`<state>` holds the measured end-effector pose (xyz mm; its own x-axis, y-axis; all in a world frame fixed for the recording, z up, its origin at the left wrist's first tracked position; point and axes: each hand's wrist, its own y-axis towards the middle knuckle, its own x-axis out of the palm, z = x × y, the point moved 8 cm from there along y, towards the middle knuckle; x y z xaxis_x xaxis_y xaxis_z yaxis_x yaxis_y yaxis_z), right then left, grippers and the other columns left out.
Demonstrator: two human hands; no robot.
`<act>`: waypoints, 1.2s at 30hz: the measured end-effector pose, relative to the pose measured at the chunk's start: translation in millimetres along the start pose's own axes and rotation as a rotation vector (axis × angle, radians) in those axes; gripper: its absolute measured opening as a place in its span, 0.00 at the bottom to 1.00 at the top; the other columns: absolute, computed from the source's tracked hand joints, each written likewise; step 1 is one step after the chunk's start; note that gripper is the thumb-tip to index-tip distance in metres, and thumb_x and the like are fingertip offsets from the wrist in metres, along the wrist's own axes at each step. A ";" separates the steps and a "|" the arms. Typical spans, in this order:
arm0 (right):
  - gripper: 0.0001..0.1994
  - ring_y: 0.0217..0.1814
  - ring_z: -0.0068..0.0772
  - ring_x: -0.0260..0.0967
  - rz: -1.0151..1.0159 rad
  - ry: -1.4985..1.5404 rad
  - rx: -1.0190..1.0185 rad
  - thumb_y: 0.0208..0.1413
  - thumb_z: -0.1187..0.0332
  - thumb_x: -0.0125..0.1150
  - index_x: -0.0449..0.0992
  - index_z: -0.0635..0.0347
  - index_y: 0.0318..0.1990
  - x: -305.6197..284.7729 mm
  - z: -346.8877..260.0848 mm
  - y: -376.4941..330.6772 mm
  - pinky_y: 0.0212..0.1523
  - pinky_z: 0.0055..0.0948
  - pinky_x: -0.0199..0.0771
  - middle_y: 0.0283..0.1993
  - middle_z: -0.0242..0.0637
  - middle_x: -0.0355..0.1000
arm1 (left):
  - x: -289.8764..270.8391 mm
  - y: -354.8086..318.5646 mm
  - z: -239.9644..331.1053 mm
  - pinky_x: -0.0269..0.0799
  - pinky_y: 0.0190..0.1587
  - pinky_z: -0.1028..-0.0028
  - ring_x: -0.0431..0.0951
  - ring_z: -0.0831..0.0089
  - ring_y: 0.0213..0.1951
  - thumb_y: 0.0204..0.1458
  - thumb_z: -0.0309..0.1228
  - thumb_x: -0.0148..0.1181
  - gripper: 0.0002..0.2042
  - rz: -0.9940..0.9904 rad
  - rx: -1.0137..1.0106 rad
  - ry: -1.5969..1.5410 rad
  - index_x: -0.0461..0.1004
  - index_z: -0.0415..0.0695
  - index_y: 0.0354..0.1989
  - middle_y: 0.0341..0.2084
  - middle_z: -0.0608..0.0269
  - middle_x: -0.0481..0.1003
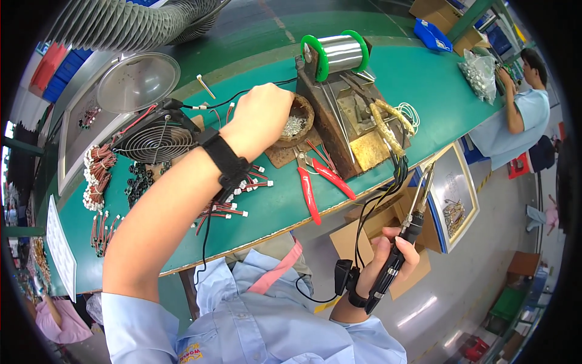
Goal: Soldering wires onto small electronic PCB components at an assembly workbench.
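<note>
My left hand [265, 115] is curled at the left rim of a round brown bowl [309, 128], knuckles up. Small silvery pieces [294, 126] lie in that bowl. The fingertips are hidden, and so is anything between them. A black strap [225, 161] with a cord circles the left wrist. Off the table's front edge, my right hand [394, 261] grips a soldering iron [394, 267] by its black handle, metal tip pointing up and away. Red-handled cutters [310, 182] lie between the hands, jaws toward the bowl. Short wires with white connectors [233, 209] are spread beneath my left forearm.
A solder wire spool [339, 56] with green flanges sits on a metal stand [330, 115], beside a yellow sponge [371, 156]. At the left are a fan [159, 144] and wire bundles [97, 173]. Black cables hang over the front edge. A co-worker [515, 109] sits far right.
</note>
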<state>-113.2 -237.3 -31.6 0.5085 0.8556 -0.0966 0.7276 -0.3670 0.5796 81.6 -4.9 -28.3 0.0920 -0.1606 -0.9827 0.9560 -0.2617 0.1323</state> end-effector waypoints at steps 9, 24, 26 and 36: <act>0.14 0.28 0.27 0.64 -0.021 -0.051 -0.024 0.51 0.80 0.53 0.63 0.54 0.44 -1.3 2.1 3.6 0.31 0.22 0.66 0.34 0.44 0.67 | -10.1 0.2 6.4 0.73 0.38 0.61 0.75 0.52 0.36 0.40 0.19 0.53 0.06 -0.010 0.079 -0.087 0.75 0.36 0.28 0.28 0.49 0.73; 0.12 0.28 0.27 0.65 -0.016 -0.034 -0.033 0.52 0.77 0.55 0.64 0.54 0.43 -5.9 -5.3 2.8 0.31 0.23 0.66 0.34 0.44 0.68 | -4.3 -7.1 15.5 0.69 0.37 0.61 0.75 0.56 0.34 0.35 0.31 0.65 0.09 -0.092 0.066 0.195 0.75 0.39 0.21 0.19 0.55 0.73; 0.12 0.31 0.30 0.66 -0.023 0.000 -0.025 0.51 0.79 0.56 0.63 0.56 0.42 -6.6 -6.5 2.9 0.29 0.23 0.69 0.34 0.46 0.67 | 0.4 -5.1 10.4 0.69 0.37 0.61 0.75 0.56 0.33 0.36 0.31 0.66 0.09 -0.116 0.025 0.177 0.75 0.38 0.22 0.20 0.54 0.74; 0.12 0.28 0.27 0.65 -0.031 -0.059 -0.060 0.52 0.77 0.55 0.64 0.55 0.43 -6.9 -5.9 3.8 0.31 0.23 0.66 0.35 0.44 0.68 | -5.6 0.9 -3.9 0.71 0.39 0.62 0.76 0.55 0.34 0.39 0.30 0.63 0.09 -0.060 0.015 -0.225 0.77 0.40 0.29 0.26 0.51 0.76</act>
<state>-116.6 -242.5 -24.0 0.5134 0.8428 -0.1617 0.7157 -0.3165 0.6226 83.0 -0.5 -23.2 -0.0311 -0.3524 -0.9353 0.9536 -0.2907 0.0778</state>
